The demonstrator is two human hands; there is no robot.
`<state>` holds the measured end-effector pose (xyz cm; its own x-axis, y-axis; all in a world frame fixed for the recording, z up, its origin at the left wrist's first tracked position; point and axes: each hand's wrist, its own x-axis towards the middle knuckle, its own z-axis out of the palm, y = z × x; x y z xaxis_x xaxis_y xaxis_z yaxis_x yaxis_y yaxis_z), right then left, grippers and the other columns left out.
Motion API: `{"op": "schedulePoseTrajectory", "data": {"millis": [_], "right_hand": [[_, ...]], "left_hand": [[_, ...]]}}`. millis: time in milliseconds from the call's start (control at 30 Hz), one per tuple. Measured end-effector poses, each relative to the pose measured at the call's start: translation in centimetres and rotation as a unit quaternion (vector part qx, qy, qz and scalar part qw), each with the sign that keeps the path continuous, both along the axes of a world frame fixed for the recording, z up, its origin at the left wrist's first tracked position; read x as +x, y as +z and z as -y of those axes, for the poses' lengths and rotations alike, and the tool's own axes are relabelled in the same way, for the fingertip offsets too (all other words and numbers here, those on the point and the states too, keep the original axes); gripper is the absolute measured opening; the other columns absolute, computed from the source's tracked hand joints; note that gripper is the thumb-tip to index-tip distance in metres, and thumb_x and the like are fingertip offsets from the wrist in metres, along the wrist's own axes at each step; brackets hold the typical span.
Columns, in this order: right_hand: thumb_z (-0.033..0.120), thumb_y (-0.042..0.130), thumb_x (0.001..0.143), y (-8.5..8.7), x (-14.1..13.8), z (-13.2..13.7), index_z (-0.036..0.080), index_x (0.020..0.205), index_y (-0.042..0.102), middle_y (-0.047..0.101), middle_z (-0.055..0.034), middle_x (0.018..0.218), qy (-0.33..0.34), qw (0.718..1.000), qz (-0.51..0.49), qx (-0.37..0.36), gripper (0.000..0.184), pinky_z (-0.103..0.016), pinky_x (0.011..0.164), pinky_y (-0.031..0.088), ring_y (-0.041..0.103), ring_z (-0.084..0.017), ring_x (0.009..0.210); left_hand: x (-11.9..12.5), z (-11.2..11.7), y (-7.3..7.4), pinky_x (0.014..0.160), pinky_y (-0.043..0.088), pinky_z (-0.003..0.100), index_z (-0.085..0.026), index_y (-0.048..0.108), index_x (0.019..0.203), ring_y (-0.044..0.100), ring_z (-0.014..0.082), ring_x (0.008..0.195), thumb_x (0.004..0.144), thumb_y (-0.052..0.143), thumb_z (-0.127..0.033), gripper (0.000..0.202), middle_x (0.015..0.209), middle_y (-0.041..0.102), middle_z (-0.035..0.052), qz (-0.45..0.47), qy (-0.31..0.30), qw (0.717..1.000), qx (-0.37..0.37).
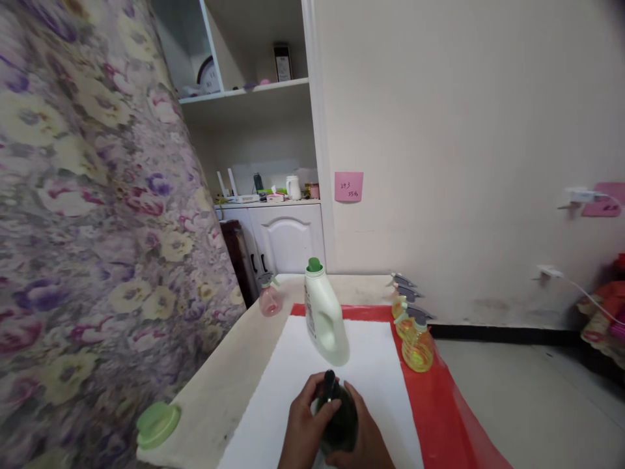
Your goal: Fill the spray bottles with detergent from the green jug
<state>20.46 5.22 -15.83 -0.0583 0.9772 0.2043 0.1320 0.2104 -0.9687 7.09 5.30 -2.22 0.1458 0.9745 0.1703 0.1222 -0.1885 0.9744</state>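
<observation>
Both my hands are around a dark bottle (344, 420) with a black top, low in the view over the white sheet. My left hand (305, 420) grips its left side, the thumb lying near the top. On the other side, my right hand (368, 430) wraps the body with its fingers curled. The bottle's lower part is partly hidden by my hands. Just beyond them stands a pale green detergent jug (325, 319), upright, with a green spout at its mouth and a moulded handle. A white sheet (278, 384) lies under both.
Several yellow spray bottles (417, 352) with grey heads line the right side on a red cloth (434, 410). A pink spray bottle (269, 298) stands at the back left. A green cap (159, 423) rests at the table's left edge, beside a floral curtain (107, 260).
</observation>
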Motion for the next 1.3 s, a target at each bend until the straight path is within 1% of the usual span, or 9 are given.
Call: {"op": "schedulePoseTrajectory", "data": {"millis": [167,300,533,667,867,933,1067,1200,1300], "right_hand": [[0.011,0.081,0.044,-0.2,-0.2,-0.1,0.02,0.145,0.019,0.039,-0.0168,0.15,-0.011,0.999,0.024,-0.023,0.119,-0.051,0.115,0.031,0.036,-0.035,0.14],[0.005,0.074,0.047,0.3,-0.6,0.1,0.022,0.139,0.027,0.045,-0.0134,0.146,-0.018,1.0,0.019,-0.012,0.105,-0.047,0.113,0.035,0.042,-0.032,0.136],[0.005,0.066,0.048,3.5,-0.4,1.6,0.027,0.133,0.031,0.051,-0.0086,0.137,-0.025,0.996,-0.031,0.079,0.095,-0.046,0.11,0.038,0.047,-0.032,0.13],[0.016,0.068,0.052,4.4,0.2,2.6,0.027,0.135,0.031,0.05,-0.0092,0.135,-0.001,0.989,-0.078,0.122,0.091,-0.047,0.11,0.037,0.045,-0.034,0.13],[0.048,0.072,0.063,5.5,0.1,3.4,0.024,0.137,0.032,0.049,-0.0141,0.135,0.054,0.977,-0.154,0.136,0.088,-0.048,0.107,0.039,0.047,-0.035,0.129],[0.053,0.072,0.063,5.8,0.1,3.5,0.023,0.137,0.033,0.049,-0.0149,0.135,0.065,0.974,-0.165,0.138,0.09,-0.048,0.107,0.039,0.047,-0.036,0.129],[0.045,0.074,0.062,5.2,0.2,3.4,0.024,0.138,0.033,0.049,-0.0145,0.137,0.07,0.977,-0.155,0.127,0.089,-0.048,0.107,0.038,0.046,-0.036,0.13],[0.037,0.075,0.059,3.3,0.4,3.1,0.023,0.14,0.028,0.046,-0.0153,0.14,0.041,0.987,-0.123,0.097,0.095,-0.05,0.109,0.036,0.044,-0.037,0.131],[0.035,0.076,0.058,2.8,0.5,3.1,0.022,0.138,0.029,0.049,-0.0157,0.137,0.026,0.988,-0.123,0.092,0.093,-0.05,0.107,0.037,0.047,-0.037,0.128]], "left_hand": [[-0.2,-0.1,-0.9,0.089,0.049,0.032,-0.024,0.068,0.097,0.066,0.0256,0.098,0.069,0.069,-0.026,0.028,0.098,0.074,0.0027,-0.044,0.008,0.999,0.01],[-0.4,-0.2,-1.1,0.091,0.048,0.033,-0.025,0.068,0.099,0.066,0.0258,0.1,0.071,0.068,-0.026,0.028,0.1,0.075,0.0022,-0.051,0.002,0.999,0.017],[-0.9,0.2,0.6,0.096,0.047,0.036,-0.024,0.068,0.102,0.064,0.0266,0.107,0.074,0.07,-0.027,0.028,0.109,0.074,0.0038,0.015,-0.029,0.999,0.005],[-0.9,0.3,1.0,0.096,0.047,0.038,-0.024,0.068,0.105,0.064,0.0278,0.108,0.075,0.071,-0.032,0.031,0.111,0.074,0.0048,0.047,-0.058,0.997,-0.019],[-1.0,0.8,1.9,0.1,0.044,0.039,-0.022,0.066,0.112,0.064,0.0271,0.108,0.078,0.069,-0.039,0.038,0.109,0.075,0.0065,0.067,-0.099,0.992,-0.039],[-1.0,1.1,2.4,0.1,0.043,0.039,-0.022,0.065,0.112,0.065,0.0257,0.105,0.08,0.068,-0.04,0.037,0.108,0.074,0.0066,0.065,-0.102,0.992,-0.042],[-0.9,1.2,2.7,0.092,0.045,0.035,-0.021,0.066,0.101,0.065,0.0246,0.099,0.078,0.07,-0.041,0.031,0.1,0.075,0.0056,0.065,-0.095,0.993,-0.035],[-0.7,0.9,2.1,0.084,0.045,0.03,-0.021,0.064,0.09,0.064,0.0214,0.092,0.075,0.074,-0.039,0.026,0.088,0.072,0.0015,0.067,-0.06,0.996,-0.026],[-0.5,0.9,1.8,0.077,0.044,0.026,-0.021,0.063,0.085,0.062,0.0177,0.084,0.071,0.077,-0.036,0.025,0.081,0.068,-0.002,0.078,-0.031,0.996,-0.023]]}}
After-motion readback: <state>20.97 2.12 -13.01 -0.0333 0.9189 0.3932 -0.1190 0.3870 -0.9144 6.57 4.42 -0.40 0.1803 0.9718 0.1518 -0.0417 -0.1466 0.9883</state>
